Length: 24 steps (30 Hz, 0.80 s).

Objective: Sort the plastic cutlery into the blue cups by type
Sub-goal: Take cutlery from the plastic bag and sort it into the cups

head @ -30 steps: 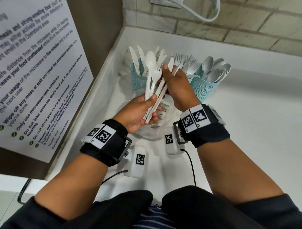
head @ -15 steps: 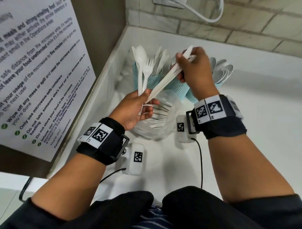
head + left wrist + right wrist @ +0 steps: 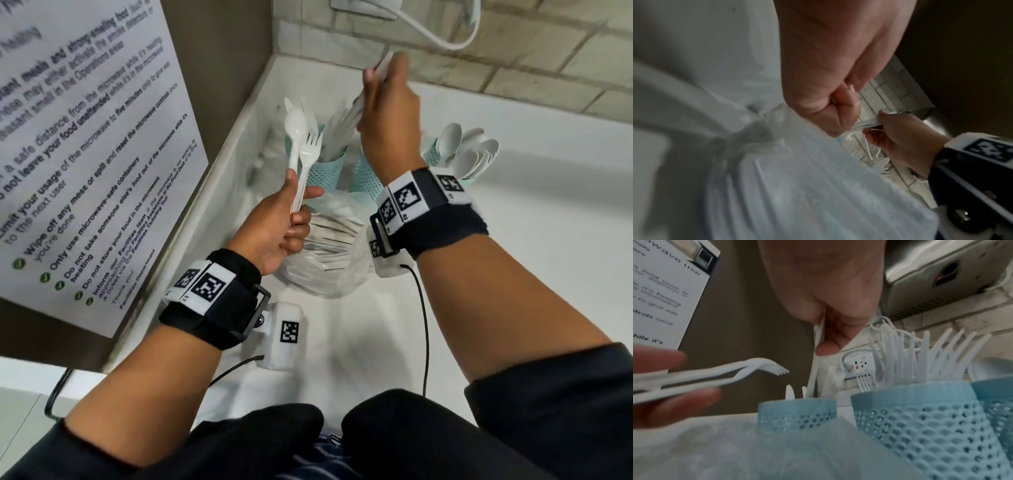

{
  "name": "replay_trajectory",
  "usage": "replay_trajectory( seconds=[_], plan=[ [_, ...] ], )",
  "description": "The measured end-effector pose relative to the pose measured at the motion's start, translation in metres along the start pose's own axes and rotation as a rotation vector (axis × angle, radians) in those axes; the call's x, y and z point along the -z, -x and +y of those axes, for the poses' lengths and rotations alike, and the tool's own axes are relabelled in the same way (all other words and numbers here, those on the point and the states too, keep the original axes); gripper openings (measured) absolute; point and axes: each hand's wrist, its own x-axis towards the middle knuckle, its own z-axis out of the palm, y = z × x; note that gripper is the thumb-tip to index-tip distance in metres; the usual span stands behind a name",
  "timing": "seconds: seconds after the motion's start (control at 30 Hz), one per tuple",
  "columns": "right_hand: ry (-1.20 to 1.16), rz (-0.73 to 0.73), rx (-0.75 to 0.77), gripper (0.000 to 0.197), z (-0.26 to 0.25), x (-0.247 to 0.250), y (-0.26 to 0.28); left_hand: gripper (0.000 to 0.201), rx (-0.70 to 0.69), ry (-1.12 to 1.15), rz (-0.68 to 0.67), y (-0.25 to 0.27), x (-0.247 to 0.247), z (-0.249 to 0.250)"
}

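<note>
While right hand (image 3: 387,113) grips knives (image 3: 346,120) (blurred), cup hidden.

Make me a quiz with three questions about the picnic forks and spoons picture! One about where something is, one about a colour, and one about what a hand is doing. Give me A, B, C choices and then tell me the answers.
1. Where is the clear plastic bag?
A. On the counter in front of the cups
B. Hanging on the wall
C. Inside a cup

2. What colour are the mesh cups?
A. Red
B. Light blue
C. Black

3. What is the left hand doing?
A. Lying flat on the counter
B. Pointing at the sign
C. Holding a spoon and a fork

Answers:
1. A, the bag lies on the white counter just nearer than the cups.
2. B, the right wrist view shows their light blue mesh close up.
3. C, its fingers and thumb pinch both handles, heads pointing up.
</note>
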Motion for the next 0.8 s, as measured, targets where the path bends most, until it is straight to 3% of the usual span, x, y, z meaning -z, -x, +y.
replay_trajectory(
  seconds=[0.13, 0.33, 0.47, 0.63, 0.8],
  plan=[
    [0.207, -0.235, -0.012, 0.030, 0.005, -0.008, 0.008, 0.052, -0.002, 0.017, -0.003, -0.001, 0.001, -0.001],
    [0.313, -0.406, -0.092, 0.019, 0.012, -0.013, 0.010, 0.048, -0.013, 0.014, -0.002, 0.000, 0.001, 0.000],
    [0.318, -0.413, -0.112, 0.019, 0.011, -0.010, 0.009, 0.047, -0.033, 0.027, -0.004, 0.000, 0.001, 0.000],
    [0.125, -0.348, -0.161, 0.026, 0.013, -0.007, 0.012, 0.046, -0.055, 0.035, -0.007, -0.001, 0.002, -0.001],
    [0.183, -0.112, -0.031, 0.033, 0.004, 0.008, 0.016, 0.047, -0.065, 0.016, -0.017, -0.002, 0.000, -0.002]
  ],
)
